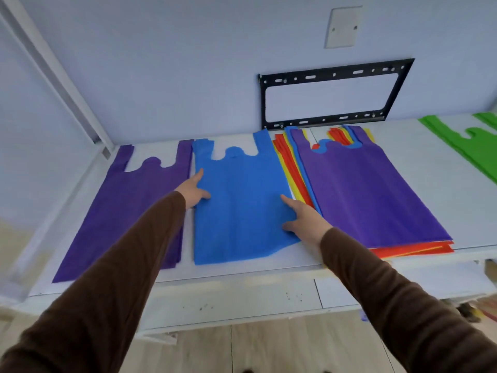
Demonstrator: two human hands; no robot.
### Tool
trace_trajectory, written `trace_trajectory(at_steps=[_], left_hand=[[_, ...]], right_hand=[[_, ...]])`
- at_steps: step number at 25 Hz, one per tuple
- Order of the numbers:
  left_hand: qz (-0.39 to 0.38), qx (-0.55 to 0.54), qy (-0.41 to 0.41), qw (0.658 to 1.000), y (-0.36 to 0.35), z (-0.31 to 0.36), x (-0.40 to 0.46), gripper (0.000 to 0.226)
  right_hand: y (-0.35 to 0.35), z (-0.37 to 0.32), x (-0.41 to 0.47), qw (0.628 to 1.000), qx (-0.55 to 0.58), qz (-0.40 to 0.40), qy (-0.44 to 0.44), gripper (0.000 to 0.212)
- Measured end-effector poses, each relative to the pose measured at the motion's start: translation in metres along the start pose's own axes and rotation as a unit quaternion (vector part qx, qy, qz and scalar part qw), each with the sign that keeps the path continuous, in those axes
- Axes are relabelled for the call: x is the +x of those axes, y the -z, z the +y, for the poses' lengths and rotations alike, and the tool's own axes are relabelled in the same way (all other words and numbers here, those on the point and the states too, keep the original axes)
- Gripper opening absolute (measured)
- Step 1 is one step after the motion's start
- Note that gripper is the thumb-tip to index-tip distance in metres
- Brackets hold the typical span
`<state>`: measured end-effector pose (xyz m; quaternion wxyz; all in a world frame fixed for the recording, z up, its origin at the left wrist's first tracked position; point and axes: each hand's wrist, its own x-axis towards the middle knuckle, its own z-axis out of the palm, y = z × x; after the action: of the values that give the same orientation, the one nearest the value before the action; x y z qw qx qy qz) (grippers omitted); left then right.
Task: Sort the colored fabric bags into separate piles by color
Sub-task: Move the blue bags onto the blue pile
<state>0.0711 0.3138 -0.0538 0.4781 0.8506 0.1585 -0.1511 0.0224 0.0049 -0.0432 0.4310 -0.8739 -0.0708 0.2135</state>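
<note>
A blue bag (242, 211) lies flat in the middle of the white table (430, 168). My left hand (192, 191) rests on its left edge with fingers straight. On the bag's right edge my right hand (304, 219) presses flat, fingers spread. Left of it lies a purple bag pile (129, 211). To the right sits a mixed stack (301, 184) of red, yellow and blue bags topped by a purple bag (371, 192). Green bags (473, 146) lie at the far right.
A black metal wall bracket (333, 95) hangs on the wall behind the mixed stack, under a white cover plate (343, 26). A white frame post (53, 76) runs down the left side. Wooden floor (269, 351) shows below the table's front edge.
</note>
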Motion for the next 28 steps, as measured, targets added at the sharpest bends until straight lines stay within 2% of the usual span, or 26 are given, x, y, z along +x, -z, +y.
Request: trace_trajectory(at_steps=[4,10,12,14,17,21,24,28], left_hand=[[0.031,0.141,-0.034,0.989,0.005,-0.003,-0.004,0.086],[0.039,0.224,-0.058,0.972,0.01,-0.01,-0.005,0.085],[0.084,0.277,-0.071,0.954,0.011,-0.007,-0.009,0.081],[0.141,0.31,-0.113,0.933,0.006,0.006,-0.017,0.071],[0.13,0.265,-0.192,0.936,-0.017,0.04,-0.026,0.055],[0.065,0.227,-0.278,0.931,-0.073,0.082,-0.033,0.043],[0.036,0.217,-0.291,0.931,-0.117,0.102,-0.034,0.039],[0.049,0.246,-0.274,0.928,-0.171,0.128,-0.029,0.033]], right_hand=[[-0.01,0.001,-0.011,0.998,-0.054,0.025,-0.024,0.072],[-0.013,0.0,-0.024,0.989,-0.137,0.05,-0.032,0.065],[-0.007,0.0,-0.028,0.974,-0.198,0.109,-0.004,0.052],[0.004,0.003,-0.034,0.957,-0.206,0.201,0.034,0.034],[0.031,0.016,-0.04,0.949,-0.135,0.283,0.042,0.018],[0.067,0.046,-0.053,0.937,-0.071,0.341,0.024,0.015],[0.091,0.067,-0.063,0.93,-0.068,0.362,0.018,0.018],[0.132,0.1,-0.072,0.925,-0.072,0.373,0.017,0.018]])
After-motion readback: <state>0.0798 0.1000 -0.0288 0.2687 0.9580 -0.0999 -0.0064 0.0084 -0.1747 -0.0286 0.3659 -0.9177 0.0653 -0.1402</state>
